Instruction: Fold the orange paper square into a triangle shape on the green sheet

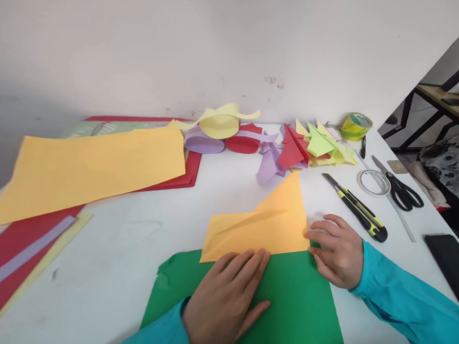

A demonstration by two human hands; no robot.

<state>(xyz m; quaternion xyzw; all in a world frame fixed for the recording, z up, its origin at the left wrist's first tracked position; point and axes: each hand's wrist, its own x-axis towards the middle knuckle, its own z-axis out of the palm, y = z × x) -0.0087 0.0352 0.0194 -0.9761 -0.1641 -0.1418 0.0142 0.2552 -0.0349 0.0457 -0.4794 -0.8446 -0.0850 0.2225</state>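
A sheet of orange paper (261,227), partly folded so that a pointed flap rises at its far right, lies over the top edge of a green sheet (295,304). My left hand (226,300) rests flat, fingers stretched out, with its fingertips on the near edge of the orange paper. At the paper's right edge, my right hand (336,252) has its thumb and fingers closed on the side near the corner.
A larger orange sheet (99,170) covers red paper (191,172) at left. Rolled paper strips (220,125) and folded paper pieces (292,147) line the wall. A utility knife (356,209), scissors (401,191), tape rolls (355,126) and a black phone (447,265) lie at right.
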